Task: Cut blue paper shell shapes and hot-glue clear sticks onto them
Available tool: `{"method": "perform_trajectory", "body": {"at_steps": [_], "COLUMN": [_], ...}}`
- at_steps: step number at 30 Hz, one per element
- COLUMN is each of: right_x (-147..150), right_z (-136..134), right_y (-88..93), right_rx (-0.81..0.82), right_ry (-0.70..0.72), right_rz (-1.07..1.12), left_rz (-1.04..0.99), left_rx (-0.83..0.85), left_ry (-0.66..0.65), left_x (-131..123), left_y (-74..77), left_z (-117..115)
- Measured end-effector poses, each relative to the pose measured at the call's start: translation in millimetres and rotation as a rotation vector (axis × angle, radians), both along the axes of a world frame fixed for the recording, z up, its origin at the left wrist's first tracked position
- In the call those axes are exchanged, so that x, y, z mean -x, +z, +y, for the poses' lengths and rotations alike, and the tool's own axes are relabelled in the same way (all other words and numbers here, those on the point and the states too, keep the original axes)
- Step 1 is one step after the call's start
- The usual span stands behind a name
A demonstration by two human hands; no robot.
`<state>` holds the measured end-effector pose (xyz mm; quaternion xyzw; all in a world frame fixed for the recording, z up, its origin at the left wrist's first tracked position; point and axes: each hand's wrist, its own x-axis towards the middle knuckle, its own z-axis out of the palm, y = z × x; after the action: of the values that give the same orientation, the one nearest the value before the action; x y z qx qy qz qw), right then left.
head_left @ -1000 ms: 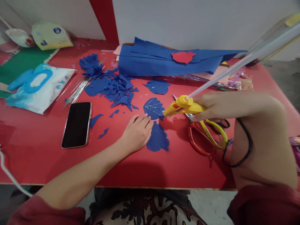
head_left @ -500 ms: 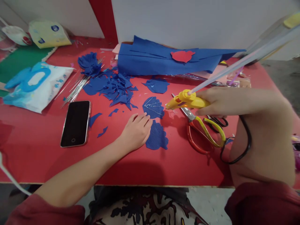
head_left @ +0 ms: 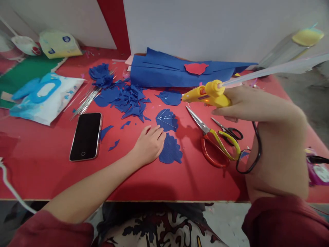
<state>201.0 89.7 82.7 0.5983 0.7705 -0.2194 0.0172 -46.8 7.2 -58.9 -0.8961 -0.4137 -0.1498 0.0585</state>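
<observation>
My right hand (head_left: pixel 236 103) grips a yellow hot glue gun (head_left: pixel 205 94), raised above the table with its nozzle to the left. A long translucent glue stick (head_left: pixel 272 70) sticks out of its back. Palm down, my left hand (head_left: pixel 150 144) lies with fingers stretched out at the edges of two blue scalloped paper pieces. The upper blue piece (head_left: pixel 167 120) carries thin pale lines fanning out from its left side. The lower blue piece (head_left: pixel 170 149) is plain, partly covered by my fingers. Another blue piece (head_left: pixel 170 97) lies beyond them, left of the nozzle.
Red-and-yellow-handled scissors (head_left: pixel 217 142) and small black scissors (head_left: pixel 228 130) lie at right. Blue scraps (head_left: pixel 131 99), thin wires (head_left: pixel 88 101), a phone (head_left: pixel 86 137) and a wipes pack (head_left: pixel 47 97) are at left. Rolled blue paper (head_left: pixel 159 73) lies along the back.
My right hand has lifted the glue gun up and away from the upper blue piece, and its glue stick now tilts lower. My left hand stays in place.
</observation>
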Motion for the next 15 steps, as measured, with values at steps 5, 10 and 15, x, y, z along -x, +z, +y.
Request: {"method": "perform_trajectory", "body": {"at_steps": [5,10,15], "right_x": [12,19,18], "right_z": [-10,-23,-35], "right_y": [3.1,-7.8,-38.7], "right_rx": [0.009,0.076,0.176], "right_ry": [-0.010,-0.074,-0.087], "right_rz": [0.015,0.333,0.655], "left_rz": [-0.004,0.007,-0.041], "left_rx": [-0.014,0.005,-0.022], "left_ry": [-0.010,-0.003,0.009], "left_x": [2,6,8], "left_y": [-0.4,1.8,3.2], "left_z": [2,7,7]}}
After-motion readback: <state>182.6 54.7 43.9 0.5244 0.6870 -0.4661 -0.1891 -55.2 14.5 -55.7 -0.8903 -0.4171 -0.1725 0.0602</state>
